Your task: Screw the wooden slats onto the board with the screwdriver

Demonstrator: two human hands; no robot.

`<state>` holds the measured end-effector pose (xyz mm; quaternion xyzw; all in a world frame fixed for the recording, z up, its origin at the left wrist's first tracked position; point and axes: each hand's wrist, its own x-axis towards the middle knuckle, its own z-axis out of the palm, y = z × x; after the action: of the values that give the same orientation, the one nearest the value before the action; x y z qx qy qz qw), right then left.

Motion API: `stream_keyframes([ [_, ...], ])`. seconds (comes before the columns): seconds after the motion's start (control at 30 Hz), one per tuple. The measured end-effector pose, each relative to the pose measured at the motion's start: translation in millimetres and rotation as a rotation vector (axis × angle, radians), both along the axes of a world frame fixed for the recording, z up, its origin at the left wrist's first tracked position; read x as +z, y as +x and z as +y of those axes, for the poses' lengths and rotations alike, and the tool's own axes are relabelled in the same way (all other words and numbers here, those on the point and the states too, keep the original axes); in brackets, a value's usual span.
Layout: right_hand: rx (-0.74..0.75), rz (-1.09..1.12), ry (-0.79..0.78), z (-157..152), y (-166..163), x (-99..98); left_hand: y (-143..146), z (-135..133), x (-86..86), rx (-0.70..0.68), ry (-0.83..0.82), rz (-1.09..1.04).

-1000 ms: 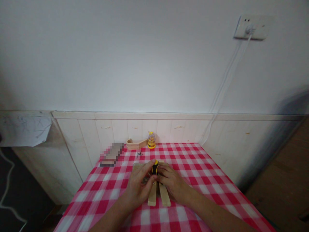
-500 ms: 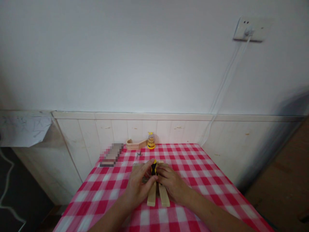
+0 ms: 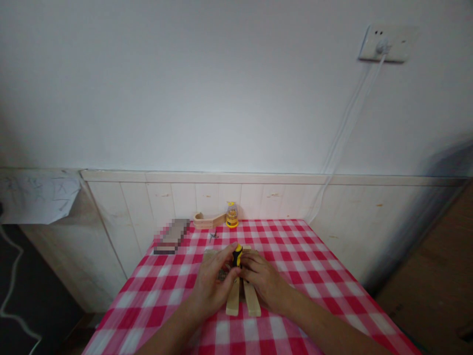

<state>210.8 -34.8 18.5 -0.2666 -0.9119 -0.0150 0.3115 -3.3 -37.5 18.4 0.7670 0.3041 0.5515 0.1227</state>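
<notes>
Near the table's front middle, my left hand (image 3: 214, 283) is closed around a short screwdriver (image 3: 237, 256) with a yellow and black handle. The handle stands nearly upright, leaning a little to the right; its tip is hidden. Across from it, my right hand (image 3: 266, 280) lies with curled fingers over a wooden piece, the fingertips close beside the screwdriver. Two pale wooden bars, a left bar (image 3: 232, 298) and a right bar (image 3: 252, 298), stick out toward me from under the hands. The rest of the wooden piece is mostly covered.
A red and white checked cloth (image 3: 310, 286) covers the table. At its back edge stand a yellow-based bit container (image 3: 232, 217) and a curved wooden part (image 3: 207, 223). Small dark metal pieces (image 3: 213, 237) lie before them. A blurred-out flat object (image 3: 173, 236) is at the back left.
The screwdriver handle has tipped slightly to the right in my left hand. Both hands stay almost in the same place.
</notes>
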Motion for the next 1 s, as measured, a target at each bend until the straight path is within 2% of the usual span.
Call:
stream_keyframes([
  [0.33, 0.011, 0.028, 0.026, 3.1, -0.4, -5.7, 0.5, -2.4, 9.5, -0.049, 0.067, 0.021],
  [0.53, 0.001, 0.023, 0.027, 2.7, 0.0, -5.5, 0.2, -2.6, 8.4, -0.067, 0.059, 0.051],
  [0.87, -0.003, 0.007, 0.019, 3.4, 0.1, -6.0, -4.9, -4.0, 11.5, -0.055, 0.058, 0.011],
  [1.0, -0.007, 0.000, 0.012, 2.4, 0.7, -4.3, -1.2, -2.7, 9.0, 0.009, 0.071, -0.012],
])
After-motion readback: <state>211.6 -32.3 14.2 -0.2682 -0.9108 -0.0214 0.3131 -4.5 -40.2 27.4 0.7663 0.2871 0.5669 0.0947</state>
